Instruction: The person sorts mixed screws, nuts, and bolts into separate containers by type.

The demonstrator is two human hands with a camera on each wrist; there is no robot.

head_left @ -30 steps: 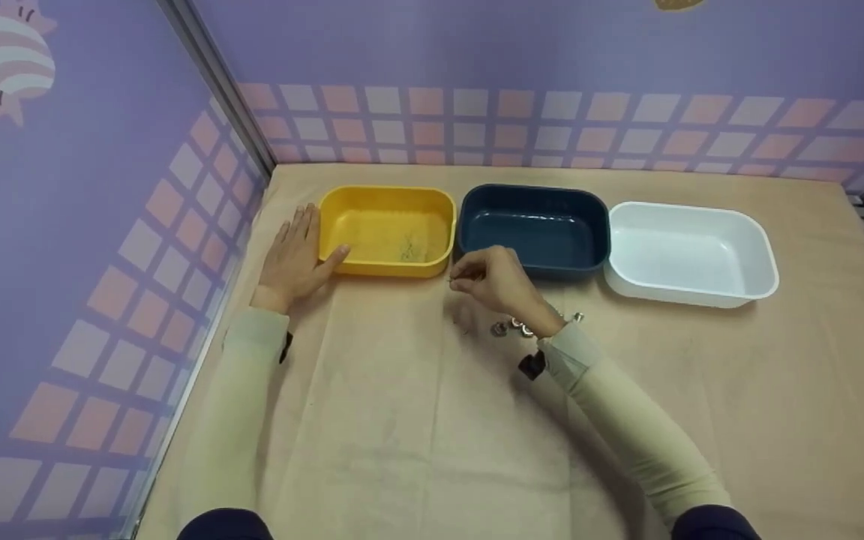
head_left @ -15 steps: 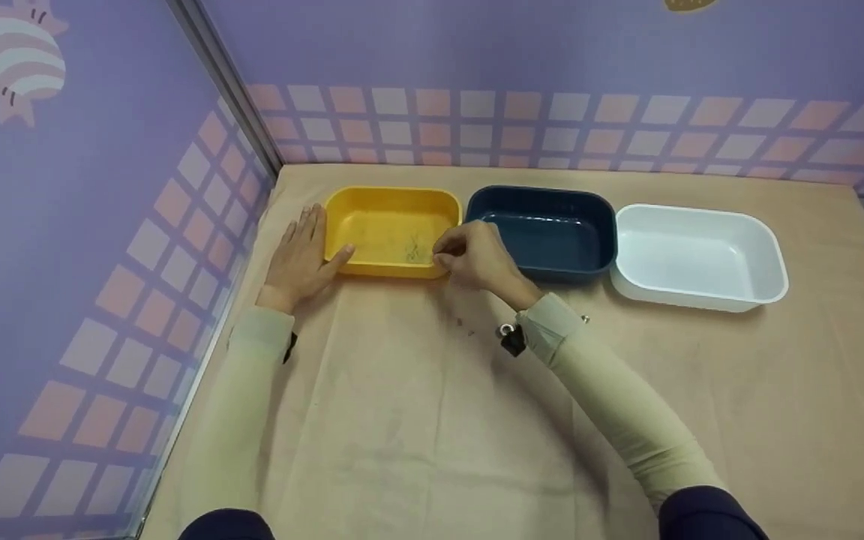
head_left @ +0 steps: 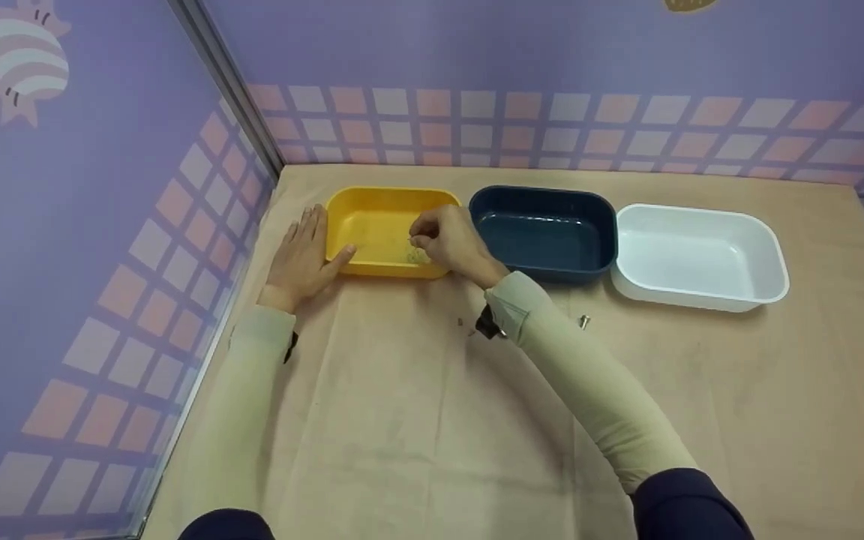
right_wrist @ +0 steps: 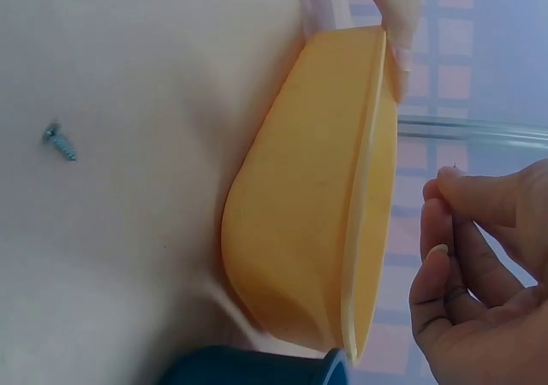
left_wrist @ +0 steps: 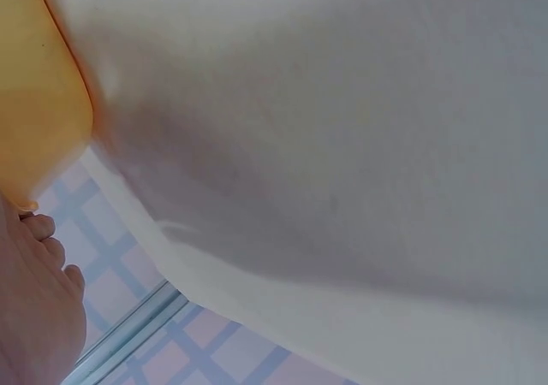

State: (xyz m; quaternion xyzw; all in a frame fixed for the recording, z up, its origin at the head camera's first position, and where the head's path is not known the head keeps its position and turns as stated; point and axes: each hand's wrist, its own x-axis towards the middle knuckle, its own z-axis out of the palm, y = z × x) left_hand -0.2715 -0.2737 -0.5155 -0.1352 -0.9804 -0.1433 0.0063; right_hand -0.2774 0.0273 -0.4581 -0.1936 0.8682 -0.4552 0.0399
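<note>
The right hand (head_left: 451,238) is being moved farther over the yellow box (head_left: 387,268), a probably light, stiff piece (right_wrist: 455,166) being pinched, ideally endwise, the left hand (head_left: 301,256) lying straight-fingered.

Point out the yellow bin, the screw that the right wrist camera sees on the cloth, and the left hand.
Yellow bin (head_left: 372,231): head view, bare inside floor.
Screw (right_wrist: 62,145): right wrist view, shaft.
Left hand (head_left: 298,259): head view, back of the hand.
</note>
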